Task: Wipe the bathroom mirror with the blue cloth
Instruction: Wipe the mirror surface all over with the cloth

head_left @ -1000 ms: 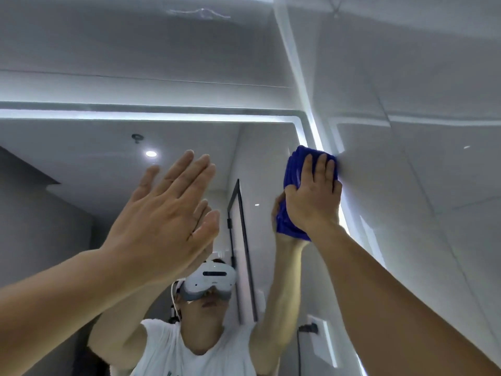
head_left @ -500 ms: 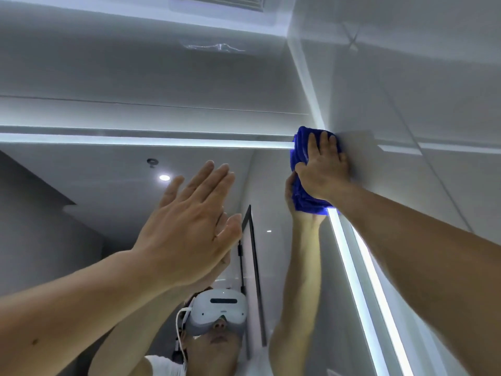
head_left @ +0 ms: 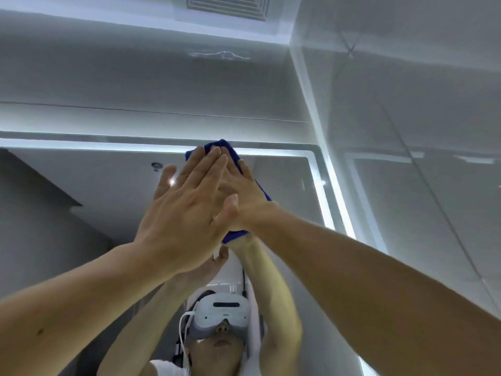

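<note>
**anon:** While you're up there, how much is left?

**me:** My right grip [head_left: 248, 196] presses the blue cloth [head_left: 235, 236] flat, fingers straight, along the top edge of the mirror [head_left: 284, 191]. My left grip [head_left: 187, 210] is open and empty. Guessing the lower glass isn't done yet.

Both arms are seen bare, the left forearm [head_left: 81, 302] and the right forearm [head_left: 379, 280] uncovered from the frame's lower edge up to the left hand [head_left: 187, 213] and the right hand [head_left: 245, 198]. A small dark spot is marked on the left forearm. In reflection, a pale grey-white headset [head_left: 221, 313] is worn over the eyes, with a dark strip set across its front, and a white cable [head_left: 181, 337] is looped down from its side. A white shirt [head_left: 165, 369] is glimpsed at the shoulder.
</note>
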A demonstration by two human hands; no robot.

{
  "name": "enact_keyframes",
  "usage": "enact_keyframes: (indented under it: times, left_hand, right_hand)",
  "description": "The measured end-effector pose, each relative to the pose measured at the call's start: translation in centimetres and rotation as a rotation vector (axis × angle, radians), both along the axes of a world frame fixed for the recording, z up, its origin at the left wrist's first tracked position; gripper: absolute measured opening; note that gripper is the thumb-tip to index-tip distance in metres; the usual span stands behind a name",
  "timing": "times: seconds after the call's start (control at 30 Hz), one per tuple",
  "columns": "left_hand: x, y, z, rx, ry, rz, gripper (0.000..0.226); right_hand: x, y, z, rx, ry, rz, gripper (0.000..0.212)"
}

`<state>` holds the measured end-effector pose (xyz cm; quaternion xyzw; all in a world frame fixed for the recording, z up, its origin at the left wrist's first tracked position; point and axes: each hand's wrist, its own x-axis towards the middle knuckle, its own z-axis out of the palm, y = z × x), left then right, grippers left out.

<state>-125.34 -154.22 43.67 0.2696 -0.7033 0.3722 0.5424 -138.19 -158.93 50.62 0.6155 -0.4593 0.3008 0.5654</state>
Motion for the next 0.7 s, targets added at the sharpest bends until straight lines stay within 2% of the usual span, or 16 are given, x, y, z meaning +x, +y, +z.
enact_keyframes:
  times: [0.07,0.1,0.23,0.33,0.4,0.47,0.57,0.7]
  left_hand:
    - [0.3,0.4,0.2,-0.002,0.001,-0.018,0.074]
    - [0.8,0.4,0.2,0.002,-0.007,-0.021,0.075]
    - [3.0,0.2,0.5,0.024,-0.032,0.007,0.075]
    - [4.5,0.1,0.4,0.005,-0.043,0.016,0.075]
    - [5.5,0.0,0.2,0.005,-0.051,0.04,0.074]
    - [6.1,-0.2,0.1,0.0,-0.049,0.059,0.074]
    - [5.7,-0.1,-0.2,0.027,-0.016,0.019,0.076]
    - [4.4,0.5,-0.6,0.029,-0.028,0.048,0.074]
  right_hand:
    - [-2.5,1.2,0.8,-0.008,0.041,-0.053,0.075]
    - [-4.2,1.9,1.5,-0.036,-0.003,-0.08,0.072]
    - [-10.9,4.5,3.1,-0.131,-0.443,-0.139,0.069]
    - [-10.8,4.0,3.8,-0.163,-0.613,-0.14,0.069]
    - [-7.9,3.0,4.2,-0.16,-0.631,-0.111,0.07]
    - [-4.1,1.9,3.7,-0.137,-0.481,-0.084,0.072]
    - [0.4,0.6,1.0,-0.1,-0.131,-0.026,0.072]
    - [-1.7,0.9,-4.6,0.045,0.306,-0.039,0.066]
